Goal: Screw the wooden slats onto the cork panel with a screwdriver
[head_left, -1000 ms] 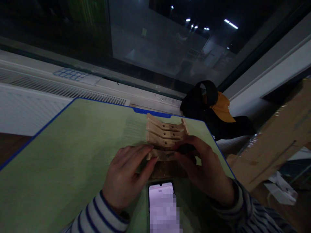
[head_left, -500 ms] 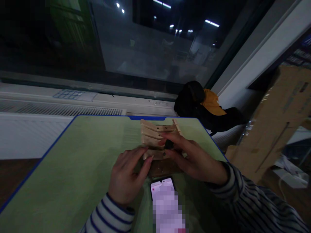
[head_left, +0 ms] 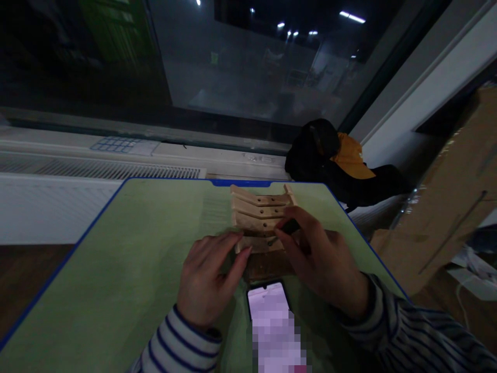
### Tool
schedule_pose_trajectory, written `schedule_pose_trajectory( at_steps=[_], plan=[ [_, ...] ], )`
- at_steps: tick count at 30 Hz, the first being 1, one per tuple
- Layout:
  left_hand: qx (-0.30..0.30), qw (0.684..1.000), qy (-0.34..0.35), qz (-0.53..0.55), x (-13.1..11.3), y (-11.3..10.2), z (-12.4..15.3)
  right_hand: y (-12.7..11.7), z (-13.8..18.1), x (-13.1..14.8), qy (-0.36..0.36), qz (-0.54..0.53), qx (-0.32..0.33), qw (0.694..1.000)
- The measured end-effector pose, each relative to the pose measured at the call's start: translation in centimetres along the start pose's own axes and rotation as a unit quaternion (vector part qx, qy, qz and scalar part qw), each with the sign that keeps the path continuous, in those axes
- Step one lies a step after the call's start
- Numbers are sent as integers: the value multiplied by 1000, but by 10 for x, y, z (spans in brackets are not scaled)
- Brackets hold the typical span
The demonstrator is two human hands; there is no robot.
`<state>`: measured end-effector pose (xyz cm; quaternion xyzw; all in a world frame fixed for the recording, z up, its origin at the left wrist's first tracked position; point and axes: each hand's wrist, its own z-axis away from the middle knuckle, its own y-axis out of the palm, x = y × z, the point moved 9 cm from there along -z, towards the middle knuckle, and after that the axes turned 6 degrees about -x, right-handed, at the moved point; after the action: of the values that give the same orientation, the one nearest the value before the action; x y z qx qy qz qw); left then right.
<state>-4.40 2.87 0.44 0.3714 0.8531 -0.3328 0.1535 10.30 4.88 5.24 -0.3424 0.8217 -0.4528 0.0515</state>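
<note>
A small wooden piece (head_left: 248, 223) made of several pale, bent slats with dark holes lies near the far edge of the table. My left hand (head_left: 212, 277) pinches the left end of its nearest slat between thumb and fingers. Over the right part of the slats, my right hand (head_left: 320, 259) is closed on a small, thin dark tool (head_left: 273, 241). The tool's tip is at a hole in the nearest slat; its exact kind is too blurred to make out. Just below the slats lies a brown, shiny flat piece (head_left: 267, 265).
A lit phone (head_left: 267, 300) lies between my forearms on the green, blue-edged table (head_left: 128, 259). Past the table are a radiator (head_left: 58, 207) and a window. A black bag (head_left: 310, 150) with an orange cap (head_left: 351, 158) sits at the back right, near a cardboard box (head_left: 438, 197).
My right hand has shifted slightly away from the nearest slat's hole, and the thin tip now shows where a dark rounded part was seen. My left hand keeps its pinch. The view has shifted slightly.
</note>
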Motion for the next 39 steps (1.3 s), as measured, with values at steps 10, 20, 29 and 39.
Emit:
schedule_pose_trajectory(
  at_steps=[10,20,29,39],
  plan=[
    [-7,1000,3,9,1,2,1,10,-8,18,-104,-15,50,993],
    [-1,1000,5,8,1,3,0,28,-15,30,-122,-178,193,957],
    [3,1000,14,-13,0,0,-1,19,-9,9,-67,-76,103,990],
    [-1,1000,4,-4,2,0,-1,18,-5,7,-33,-40,52,997]
  ],
)
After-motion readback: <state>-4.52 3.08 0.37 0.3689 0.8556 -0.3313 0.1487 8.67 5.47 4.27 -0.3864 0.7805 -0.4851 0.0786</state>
